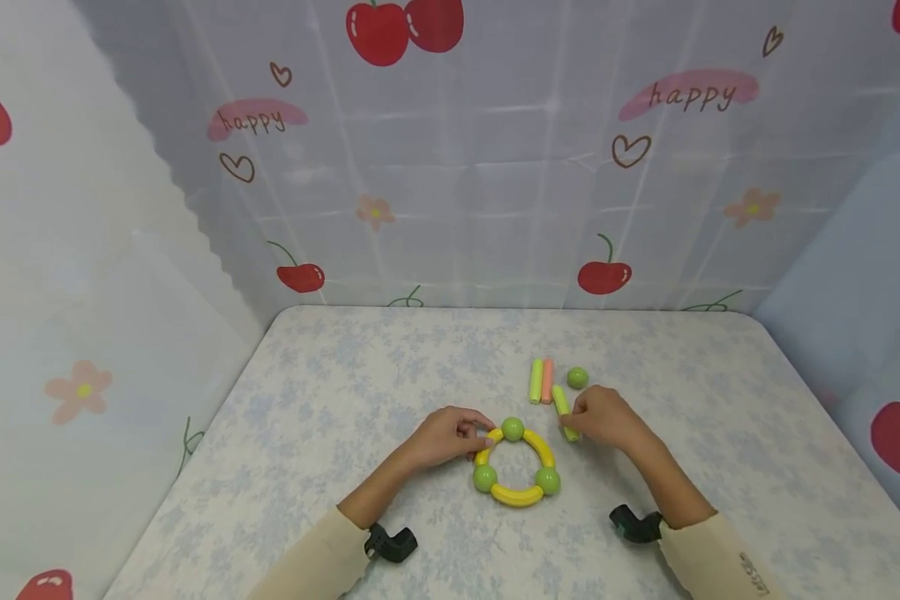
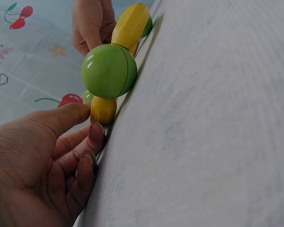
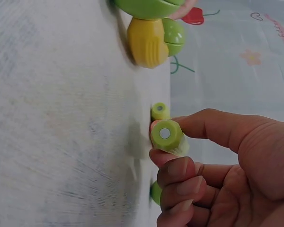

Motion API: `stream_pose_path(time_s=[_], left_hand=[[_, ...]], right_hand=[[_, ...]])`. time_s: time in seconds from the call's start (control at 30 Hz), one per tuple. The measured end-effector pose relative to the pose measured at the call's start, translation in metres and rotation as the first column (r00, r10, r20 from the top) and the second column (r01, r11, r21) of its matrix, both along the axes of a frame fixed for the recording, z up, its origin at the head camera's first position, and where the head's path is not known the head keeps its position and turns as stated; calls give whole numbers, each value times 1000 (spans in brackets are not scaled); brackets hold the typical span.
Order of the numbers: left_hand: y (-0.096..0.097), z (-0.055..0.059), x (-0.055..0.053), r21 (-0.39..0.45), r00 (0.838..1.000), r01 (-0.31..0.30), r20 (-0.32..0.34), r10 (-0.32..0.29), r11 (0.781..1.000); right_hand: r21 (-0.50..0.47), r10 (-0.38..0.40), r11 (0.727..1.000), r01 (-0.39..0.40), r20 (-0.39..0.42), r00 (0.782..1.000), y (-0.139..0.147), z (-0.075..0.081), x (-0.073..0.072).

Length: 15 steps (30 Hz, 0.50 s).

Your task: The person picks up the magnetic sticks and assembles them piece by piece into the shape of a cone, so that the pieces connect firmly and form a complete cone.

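Observation:
A ring of yellow curved rods (image 1: pixel 517 497) joined by green balls (image 1: pixel 512 429) lies flat on the table. At its left side, my left hand (image 1: pixel 444 435) pinches one yellow curved rod (image 2: pixel 103 111) between thumb and fingers. To the right of the ring, my right hand (image 1: pixel 607 417) pinches a lime-green magnetic stick (image 1: pixel 562 407) between thumb and index finger. The stick's near end (image 3: pixel 165 133) carries a round silvery magnet. Beyond that hand, another lime-green stick (image 1: pixel 536 382) and an orange stick (image 1: pixel 547 382) lie side by side, with a loose green ball (image 1: pixel 577 377) to their right.
The pale blue-patterned tabletop (image 1: pixel 360 350) stretches around the pieces. A printed curtain (image 1: pixel 495 192) with cherries hangs behind the table and along both sides. Black wrist devices (image 1: pixel 392 543) sit at the ends of both beige sleeves (image 1: pixel 318 554).

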<state>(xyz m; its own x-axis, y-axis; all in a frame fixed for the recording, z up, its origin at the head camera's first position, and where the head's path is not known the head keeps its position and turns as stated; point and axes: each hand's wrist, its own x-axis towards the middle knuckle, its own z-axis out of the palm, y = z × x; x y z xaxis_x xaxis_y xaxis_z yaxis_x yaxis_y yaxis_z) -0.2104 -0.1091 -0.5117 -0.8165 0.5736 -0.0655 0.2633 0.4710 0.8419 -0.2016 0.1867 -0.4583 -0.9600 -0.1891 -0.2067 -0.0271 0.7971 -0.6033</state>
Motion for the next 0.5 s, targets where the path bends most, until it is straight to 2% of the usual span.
stream_pose_path(time_s=[0.5], left_hand=[[0, 1, 0, 26, 1000, 0, 5, 0, 1000]], right_hand=[[-112, 68, 990, -80, -109, 992, -8, 5, -2]])
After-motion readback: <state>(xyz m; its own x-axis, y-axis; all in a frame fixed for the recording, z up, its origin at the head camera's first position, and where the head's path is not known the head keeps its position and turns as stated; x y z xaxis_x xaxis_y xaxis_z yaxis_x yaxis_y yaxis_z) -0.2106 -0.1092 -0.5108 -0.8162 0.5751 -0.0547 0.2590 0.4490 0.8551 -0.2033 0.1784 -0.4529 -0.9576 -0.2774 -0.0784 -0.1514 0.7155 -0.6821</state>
